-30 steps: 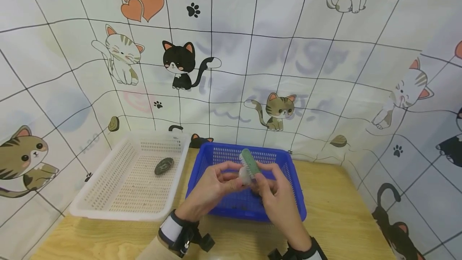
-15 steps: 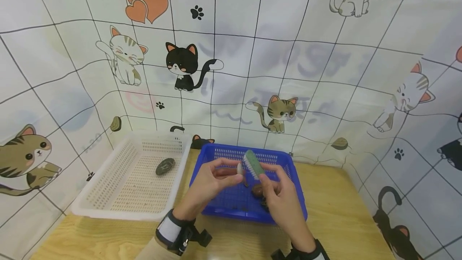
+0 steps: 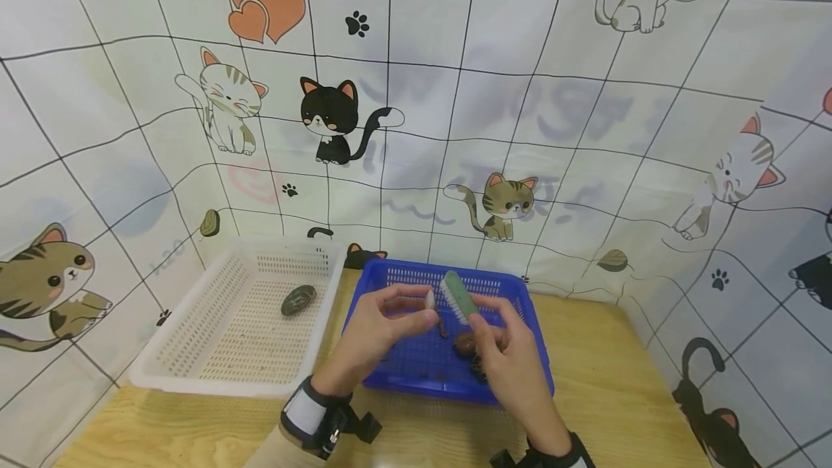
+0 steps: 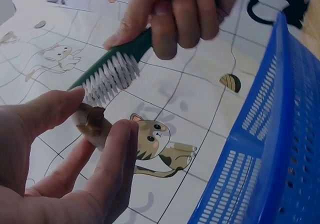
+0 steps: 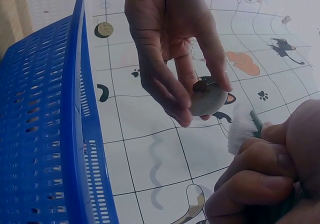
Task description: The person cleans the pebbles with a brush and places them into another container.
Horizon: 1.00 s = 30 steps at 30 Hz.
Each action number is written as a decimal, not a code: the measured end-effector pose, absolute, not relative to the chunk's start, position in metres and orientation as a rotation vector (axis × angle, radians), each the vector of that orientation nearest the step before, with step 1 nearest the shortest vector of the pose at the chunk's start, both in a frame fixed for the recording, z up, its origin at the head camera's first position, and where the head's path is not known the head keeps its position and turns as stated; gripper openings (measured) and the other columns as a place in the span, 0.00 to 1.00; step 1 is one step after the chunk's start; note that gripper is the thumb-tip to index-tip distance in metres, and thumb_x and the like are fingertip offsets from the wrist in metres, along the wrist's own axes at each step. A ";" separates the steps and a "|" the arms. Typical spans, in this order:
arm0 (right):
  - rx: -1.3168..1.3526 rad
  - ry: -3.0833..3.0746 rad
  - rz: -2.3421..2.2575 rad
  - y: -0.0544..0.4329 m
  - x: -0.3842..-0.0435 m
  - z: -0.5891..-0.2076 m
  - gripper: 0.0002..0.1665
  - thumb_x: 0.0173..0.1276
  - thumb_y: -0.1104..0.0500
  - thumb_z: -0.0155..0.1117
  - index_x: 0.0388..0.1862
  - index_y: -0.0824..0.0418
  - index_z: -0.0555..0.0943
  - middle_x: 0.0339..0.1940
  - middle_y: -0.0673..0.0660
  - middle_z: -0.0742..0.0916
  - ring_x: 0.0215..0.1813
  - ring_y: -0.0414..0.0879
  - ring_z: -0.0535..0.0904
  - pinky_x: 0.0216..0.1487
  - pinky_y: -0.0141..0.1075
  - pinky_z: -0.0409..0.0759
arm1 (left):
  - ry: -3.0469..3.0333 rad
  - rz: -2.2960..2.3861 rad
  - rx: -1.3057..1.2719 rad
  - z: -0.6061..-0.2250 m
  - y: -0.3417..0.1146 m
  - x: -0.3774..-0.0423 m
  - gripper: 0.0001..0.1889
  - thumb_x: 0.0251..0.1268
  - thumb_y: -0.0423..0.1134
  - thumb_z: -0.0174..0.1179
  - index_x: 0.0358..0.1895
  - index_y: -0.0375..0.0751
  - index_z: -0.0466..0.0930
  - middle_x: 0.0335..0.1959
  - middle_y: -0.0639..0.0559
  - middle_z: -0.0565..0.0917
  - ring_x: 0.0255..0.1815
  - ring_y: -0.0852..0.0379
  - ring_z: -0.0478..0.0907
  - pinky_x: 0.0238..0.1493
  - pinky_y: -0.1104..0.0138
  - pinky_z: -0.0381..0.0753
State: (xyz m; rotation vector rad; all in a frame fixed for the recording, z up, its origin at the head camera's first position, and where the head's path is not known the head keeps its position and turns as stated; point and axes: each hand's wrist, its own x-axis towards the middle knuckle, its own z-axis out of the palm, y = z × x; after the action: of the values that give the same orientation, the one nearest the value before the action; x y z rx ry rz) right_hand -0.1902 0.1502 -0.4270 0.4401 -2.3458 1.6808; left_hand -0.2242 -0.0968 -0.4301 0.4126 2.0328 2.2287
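Observation:
A pale stone (image 5: 210, 103) with a brown patch is pinched between the thumb and fingers of my left hand (image 3: 380, 320). In the head view it is seen edge-on. My right hand (image 3: 513, 360) grips a green brush (image 3: 460, 295) whose white bristles (image 4: 112, 76) point toward the stone. A small gap separates bristles and stone in the head and right wrist views. Both hands are held over the blue basket (image 3: 416, 381). Inside that basket, a reddish-brown stone (image 3: 464, 344) and a dark one (image 3: 477, 367) lie partly behind my right hand.
To the left stands a white perforated basket (image 3: 224, 387) with a dark green, pale-veined stone (image 3: 298, 300) in it. Both baskets rest on a wooden table (image 3: 604, 381). Behind them hangs a cat-patterned sheet (image 3: 416, 128), which also runs along both sides.
The brush overlapped the pale stone a second ago; now they are apart. My left hand has turned the stone from face-on to edge-on. The basket's stones show more.

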 end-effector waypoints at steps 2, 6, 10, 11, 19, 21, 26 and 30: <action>0.441 -2.342 1.684 0.150 -0.190 -0.427 0.20 0.96 0.53 0.61 0.80 0.53 0.80 0.24 0.48 0.86 0.17 0.34 0.67 0.16 0.31 0.64 | 1.908 2.304 0.383 -0.429 -0.098 -0.226 0.30 0.78 0.37 0.79 0.79 0.38 0.83 0.69 0.34 0.90 0.62 0.47 0.96 0.72 0.55 0.94; 0.448 -2.334 1.683 0.149 -0.190 -0.427 0.20 0.96 0.54 0.61 0.79 0.54 0.81 0.20 0.45 0.79 0.17 0.33 0.65 0.15 0.31 0.64 | 1.702 2.431 0.308 -0.426 -0.098 -0.229 0.31 0.80 0.31 0.75 0.82 0.34 0.79 0.71 0.34 0.86 0.60 0.50 0.97 0.70 0.59 0.95; 0.456 -2.338 1.680 0.148 -0.190 -0.428 0.20 0.96 0.54 0.61 0.79 0.53 0.81 0.23 0.48 0.88 0.18 0.34 0.70 0.16 0.31 0.67 | 1.703 2.437 0.265 -0.425 -0.099 -0.229 0.30 0.79 0.30 0.75 0.81 0.38 0.82 0.74 0.36 0.83 0.60 0.54 0.96 0.68 0.63 0.95; 0.459 -2.342 1.676 0.148 -0.190 -0.428 0.20 0.96 0.55 0.61 0.79 0.53 0.81 0.25 0.49 0.90 0.19 0.34 0.74 0.17 0.31 0.69 | 1.724 2.426 0.254 -0.426 -0.099 -0.230 0.30 0.79 0.30 0.76 0.81 0.39 0.83 0.74 0.38 0.83 0.59 0.55 0.96 0.65 0.65 0.95; 0.483 -2.347 1.660 0.147 -0.189 -0.429 0.18 0.95 0.56 0.62 0.77 0.55 0.82 0.32 0.54 0.95 0.31 0.38 0.88 0.25 0.33 0.79 | 1.871 2.361 0.211 -0.427 -0.098 -0.228 0.31 0.74 0.35 0.81 0.78 0.39 0.85 0.69 0.48 0.89 0.45 0.61 0.86 0.33 0.76 0.74; 0.483 -2.356 1.663 0.146 -0.189 -0.429 0.18 0.95 0.56 0.63 0.77 0.55 0.83 0.29 0.51 0.92 0.28 0.38 0.84 0.24 0.32 0.78 | 1.906 2.354 0.231 -0.427 -0.098 -0.228 0.31 0.73 0.34 0.82 0.78 0.40 0.86 0.71 0.46 0.89 0.47 0.60 0.89 0.35 0.75 0.77; 0.488 -2.390 1.663 0.146 -0.189 -0.430 0.19 0.95 0.55 0.63 0.77 0.54 0.83 0.24 0.46 0.84 0.24 0.36 0.76 0.22 0.31 0.72 | 1.948 2.353 0.274 -0.426 -0.099 -0.227 0.33 0.69 0.32 0.84 0.76 0.38 0.85 0.72 0.38 0.88 0.61 0.52 0.95 0.57 0.69 0.94; 0.496 -2.400 1.688 0.146 -0.189 -0.430 0.19 0.95 0.54 0.62 0.77 0.54 0.83 0.24 0.46 0.81 0.23 0.34 0.73 0.21 0.30 0.70 | 1.937 2.362 0.292 -0.426 -0.100 -0.226 0.33 0.69 0.31 0.83 0.76 0.37 0.84 0.69 0.38 0.90 0.59 0.52 0.95 0.48 0.71 0.93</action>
State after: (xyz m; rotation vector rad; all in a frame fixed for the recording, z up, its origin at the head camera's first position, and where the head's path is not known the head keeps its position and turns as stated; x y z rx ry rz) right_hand -0.1892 0.1459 -0.4297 0.4958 -2.4002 1.6877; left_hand -0.2264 -0.1003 -0.4256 0.2919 1.9367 2.3618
